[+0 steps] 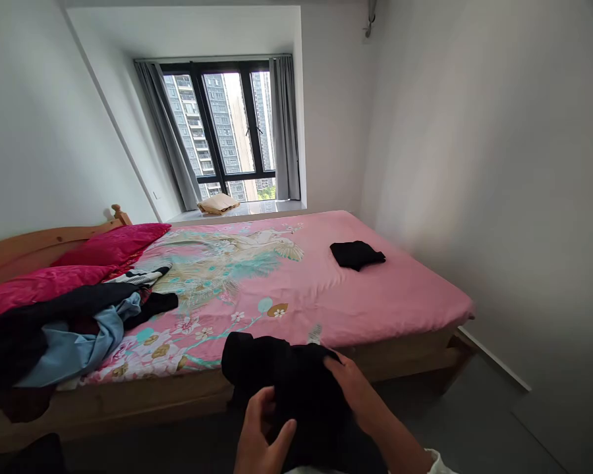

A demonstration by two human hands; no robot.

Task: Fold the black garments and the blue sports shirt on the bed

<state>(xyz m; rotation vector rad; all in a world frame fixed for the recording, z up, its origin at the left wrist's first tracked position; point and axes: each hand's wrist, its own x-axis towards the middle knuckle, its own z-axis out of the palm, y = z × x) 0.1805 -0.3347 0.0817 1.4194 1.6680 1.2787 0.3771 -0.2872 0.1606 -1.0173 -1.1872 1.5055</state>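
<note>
A black garment (301,382), bunched and partly folded, is held up in front of me at the near side of the bed. My right hand (348,378) grips its right side, with the fingertips hidden in the cloth. At the lower left of the cloth, my left hand (264,431) has its fingers curled against the fabric and its thumb across the front. Being dark all over, the garment's exact kind does not show. Another black garment (358,255), folded into a small flat bundle, lies on the right part of the bed.
A pink floral sheet (277,283) covers the wooden-framed bed (178,401). Loose clothes, including a light blue garment (84,349), are heaped at the left by red pillows (109,247). A beige folded item (219,203) lies on the windowsill. A wall stands at right.
</note>
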